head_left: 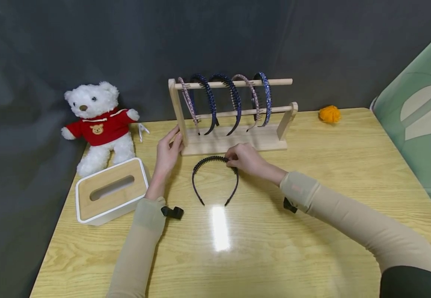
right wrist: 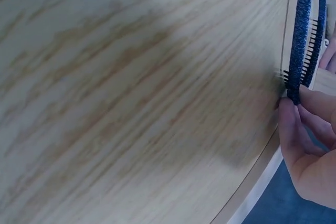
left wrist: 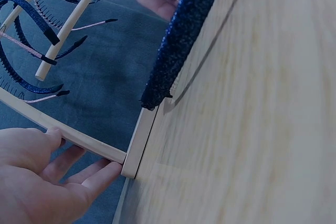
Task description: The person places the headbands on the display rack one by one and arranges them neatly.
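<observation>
A dark blue glittery headband (head_left: 214, 158) with inner comb teeth is in front of the wooden headband stand (head_left: 208, 147), its two ends toward the person. My right hand (head_left: 248, 159) pinches its right shoulder between thumb and fingers; the right wrist view shows the pinch (right wrist: 310, 129) close up. At the stand's left post (left wrist: 79, 138), my left hand (head_left: 167, 154) holds on, thumb on one side and fingers on the other. Several headbands hang on the stand's upper rod: pink ones (head_left: 187, 99), dark blue ones (head_left: 210, 99) and a sparkly blue one (head_left: 267, 97).
Left of the stand sits a white teddy bear (head_left: 97, 129) in a red sweater, with a small white clip-like thing (head_left: 142, 130) beside it. A wood-topped tissue box (head_left: 85, 194) stands near the left forearm. An orange fluffy ball (head_left: 329, 114) lies at the back right.
</observation>
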Motion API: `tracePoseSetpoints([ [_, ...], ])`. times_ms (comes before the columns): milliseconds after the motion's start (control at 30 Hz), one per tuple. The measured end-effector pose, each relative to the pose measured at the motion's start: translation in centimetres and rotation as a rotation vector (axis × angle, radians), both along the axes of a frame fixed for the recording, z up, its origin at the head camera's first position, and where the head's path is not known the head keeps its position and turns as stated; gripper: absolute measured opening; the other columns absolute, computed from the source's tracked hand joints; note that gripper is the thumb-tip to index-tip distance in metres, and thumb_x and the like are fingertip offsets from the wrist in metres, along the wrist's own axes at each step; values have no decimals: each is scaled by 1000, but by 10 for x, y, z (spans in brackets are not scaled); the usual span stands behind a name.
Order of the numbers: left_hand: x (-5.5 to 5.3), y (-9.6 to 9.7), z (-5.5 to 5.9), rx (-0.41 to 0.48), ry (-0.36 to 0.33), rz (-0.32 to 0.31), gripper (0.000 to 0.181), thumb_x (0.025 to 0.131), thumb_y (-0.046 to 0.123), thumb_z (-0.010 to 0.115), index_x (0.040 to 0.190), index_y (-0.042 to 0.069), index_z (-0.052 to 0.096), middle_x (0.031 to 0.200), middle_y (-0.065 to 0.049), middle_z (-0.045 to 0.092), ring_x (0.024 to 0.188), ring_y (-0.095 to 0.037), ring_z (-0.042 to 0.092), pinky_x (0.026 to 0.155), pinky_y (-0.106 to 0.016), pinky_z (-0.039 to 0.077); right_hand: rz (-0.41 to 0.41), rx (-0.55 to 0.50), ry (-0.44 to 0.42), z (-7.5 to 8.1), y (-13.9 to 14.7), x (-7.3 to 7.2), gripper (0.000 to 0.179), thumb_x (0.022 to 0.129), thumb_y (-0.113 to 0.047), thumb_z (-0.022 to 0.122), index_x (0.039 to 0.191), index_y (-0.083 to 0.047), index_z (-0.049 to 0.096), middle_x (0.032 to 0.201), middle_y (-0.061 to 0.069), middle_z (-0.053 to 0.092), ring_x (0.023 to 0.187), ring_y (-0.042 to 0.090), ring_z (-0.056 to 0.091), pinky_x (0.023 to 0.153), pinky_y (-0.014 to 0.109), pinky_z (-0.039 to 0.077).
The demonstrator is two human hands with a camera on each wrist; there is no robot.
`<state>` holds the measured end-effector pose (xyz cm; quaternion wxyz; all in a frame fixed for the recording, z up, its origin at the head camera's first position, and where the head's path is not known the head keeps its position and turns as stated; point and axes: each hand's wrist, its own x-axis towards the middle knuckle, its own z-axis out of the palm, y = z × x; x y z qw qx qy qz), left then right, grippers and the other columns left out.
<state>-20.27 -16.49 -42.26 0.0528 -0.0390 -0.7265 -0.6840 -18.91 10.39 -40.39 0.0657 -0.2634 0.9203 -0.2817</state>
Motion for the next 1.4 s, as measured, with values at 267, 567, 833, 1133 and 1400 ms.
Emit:
tracePoseSetpoints([
  [267,0,1,2,11,0,-3,44,114,4,51,157,-1,50,158,-28,49,132,-49,59,111,-42,55,30,-52,-61,4,9,-3,13,92,1,83,103,6,81,87,8,77,78,18,65,74,31,61],
  [567,1,1,1,5,-34,-4,45,114,6,50,159,0,47,162,-25,44,136,-45,56,110,-33,55,42,-100,-65,11,20,-1,12,91,2,83,102,7,79,88,11,78,78,22,70,75,36,65],
  [833,1,0,2,-20,-22,-2,45,115,7,50,159,1,48,160,-26,47,136,-44,56,109,-35,55,29,-89,-89,15,25,0,13,95,1,80,107,5,76,99,17,79,94,32,77,83,42,68],
  [1133,1,0,2,-18,-23,-5,45,115,7,49,159,1,48,160,-26,46,137,-43,56,111,-37,54,32,-100,-82,24,30,4,15,95,-1,81,107,3,74,95,16,80,90,32,78,82,47,67],
  [1400,0,0,1,1,-35,1,45,115,8,49,159,1,48,160,-27,47,137,-44,56,112,-36,54,15,-126,-101,29,36,6,15,95,1,80,109,4,74,96,17,80,91,33,78,83,48,67],
])
